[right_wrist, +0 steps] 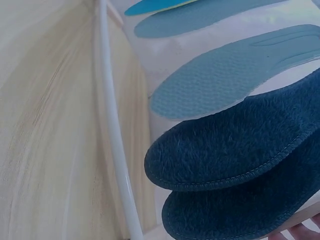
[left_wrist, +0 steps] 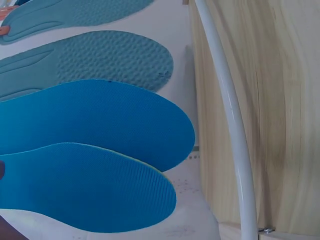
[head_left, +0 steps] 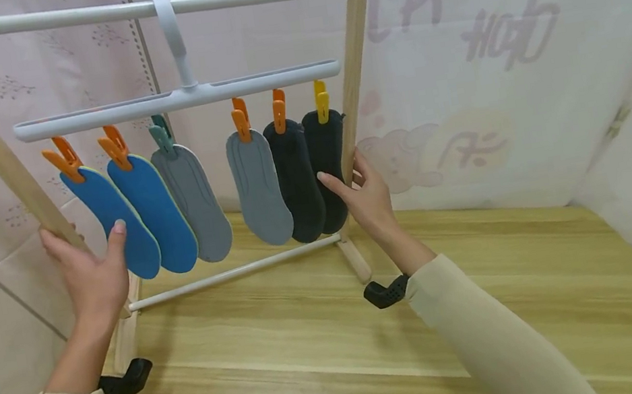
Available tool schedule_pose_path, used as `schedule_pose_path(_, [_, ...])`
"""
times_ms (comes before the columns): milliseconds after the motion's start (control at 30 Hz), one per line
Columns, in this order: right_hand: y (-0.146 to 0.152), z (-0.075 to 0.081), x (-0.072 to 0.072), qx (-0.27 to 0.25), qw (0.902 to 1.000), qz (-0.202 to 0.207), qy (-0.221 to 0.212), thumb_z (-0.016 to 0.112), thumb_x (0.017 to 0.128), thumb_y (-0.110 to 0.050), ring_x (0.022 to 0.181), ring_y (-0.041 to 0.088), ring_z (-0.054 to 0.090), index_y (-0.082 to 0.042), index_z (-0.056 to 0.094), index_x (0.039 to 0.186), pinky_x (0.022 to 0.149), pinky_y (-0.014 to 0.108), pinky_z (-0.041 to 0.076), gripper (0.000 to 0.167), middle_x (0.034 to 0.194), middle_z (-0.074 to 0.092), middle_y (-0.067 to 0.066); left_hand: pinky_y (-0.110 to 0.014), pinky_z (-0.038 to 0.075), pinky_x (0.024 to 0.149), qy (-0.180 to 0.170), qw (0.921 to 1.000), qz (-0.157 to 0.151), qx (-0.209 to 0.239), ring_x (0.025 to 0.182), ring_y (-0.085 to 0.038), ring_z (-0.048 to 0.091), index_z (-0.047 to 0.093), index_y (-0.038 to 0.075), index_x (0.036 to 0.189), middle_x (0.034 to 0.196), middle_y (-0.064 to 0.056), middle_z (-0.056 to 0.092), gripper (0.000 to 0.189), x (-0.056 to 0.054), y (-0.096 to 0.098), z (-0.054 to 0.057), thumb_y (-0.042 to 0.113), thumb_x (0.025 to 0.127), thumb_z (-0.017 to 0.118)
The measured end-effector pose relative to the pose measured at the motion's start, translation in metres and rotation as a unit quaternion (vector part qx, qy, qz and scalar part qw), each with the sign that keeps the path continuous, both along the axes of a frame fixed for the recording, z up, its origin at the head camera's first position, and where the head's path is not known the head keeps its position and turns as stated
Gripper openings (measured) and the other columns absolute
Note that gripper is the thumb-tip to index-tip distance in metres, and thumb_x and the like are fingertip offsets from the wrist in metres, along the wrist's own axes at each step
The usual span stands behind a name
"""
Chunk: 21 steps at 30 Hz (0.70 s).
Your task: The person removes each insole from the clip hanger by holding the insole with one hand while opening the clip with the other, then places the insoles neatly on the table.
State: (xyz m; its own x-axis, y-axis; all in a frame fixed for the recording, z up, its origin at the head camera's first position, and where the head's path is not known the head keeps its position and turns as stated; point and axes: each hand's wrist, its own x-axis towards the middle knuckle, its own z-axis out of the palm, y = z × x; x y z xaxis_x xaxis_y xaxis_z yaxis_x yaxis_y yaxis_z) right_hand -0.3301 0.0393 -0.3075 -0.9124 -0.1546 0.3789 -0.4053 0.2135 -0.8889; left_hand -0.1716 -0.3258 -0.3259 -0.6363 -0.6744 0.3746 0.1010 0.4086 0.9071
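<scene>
A small garment rack (head_left: 353,35) with wooden posts and white rods stands on the table. My left hand (head_left: 94,281) grips its left post, the thumb in front beside a blue insole (head_left: 142,247). On the right post, my right hand (head_left: 368,199) holds on with fingers behind and thumb over the edge of a black insole (head_left: 325,155). From the top rod hangs a white hanger (head_left: 113,113). Orange, green and yellow clips (head_left: 241,123) on it hold a row of insoles: two blue, two grey (head_left: 258,185), two black. The black pair looks fuzzy in the right wrist view.
The rack's lower white rod (head_left: 235,274) runs just above the wood-grain table (head_left: 316,360). Printed pale curtains (head_left: 497,95) close in the back and sides. Black camera mounts (head_left: 129,379) sit at both wrists.
</scene>
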Motion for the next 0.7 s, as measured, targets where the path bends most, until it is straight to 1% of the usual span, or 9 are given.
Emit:
schedule_pose_path(133, [0.001,-0.002,-0.008,-0.018,0.9993,0.03,0.013,0.078,0.089,-0.039,0.143,0.025,0.049,-0.043,0.038,0.153,0.112,0.047,0.049,0.075,0.158,0.045,-0.006,-0.05,0.018,0.128,0.011,0.9999,0.009,-0.008,0.152,-0.021,0.024,0.001,0.029,0.159,0.164,-0.005,0.018,0.085,0.0,0.003,0.0,0.04,0.098,0.06])
schedule_pose_path(267, [-0.001,-0.004,-0.014,-0.032,0.9977,0.06,0.009,0.078,0.09,-0.031,0.143,0.025,0.049,-0.04,0.036,0.155,0.113,0.048,0.048,0.078,0.158,0.045,-0.004,-0.05,0.018,0.128,0.012,0.9996,0.021,-0.011,0.152,-0.022,0.024,0.001,0.028,0.159,0.164,-0.005,0.018,0.086,0.002,0.003,-0.001,0.039,0.098,0.06])
schedule_pose_path(433, [-0.004,-0.006,-0.02,-0.044,0.9972,0.061,0.004,0.079,0.09,-0.03,0.142,0.025,0.05,-0.041,0.039,0.153,0.11,0.049,0.05,0.076,0.156,0.046,-0.005,-0.051,0.017,0.129,0.001,0.9996,0.023,-0.015,0.155,-0.022,0.02,-0.004,0.029,0.16,0.166,-0.003,0.015,0.09,0.003,0.003,-0.003,0.044,0.098,0.06])
schedule_pose_path(533, [-0.005,-0.007,-0.024,-0.051,0.9969,0.059,0.008,0.079,0.09,-0.029,0.14,0.025,0.052,-0.04,0.042,0.152,0.108,0.05,0.051,0.073,0.155,0.049,-0.005,-0.052,0.017,0.128,-0.001,0.9994,0.031,-0.018,0.155,-0.023,0.021,-0.004,0.029,0.16,0.166,-0.004,0.016,0.092,0.001,0.003,-0.005,0.046,0.097,0.061])
schedule_pose_path(700, [-0.006,-0.008,-0.03,-0.065,0.9963,0.054,0.018,0.078,0.09,-0.029,0.137,0.025,0.055,-0.036,0.046,0.151,0.106,0.046,0.053,0.069,0.151,0.054,-0.003,-0.051,0.017,0.128,0.012,0.9987,0.044,-0.024,0.156,-0.022,0.02,-0.004,0.026,0.161,0.166,-0.004,0.015,0.095,-0.002,0.005,-0.008,0.046,0.096,0.062])
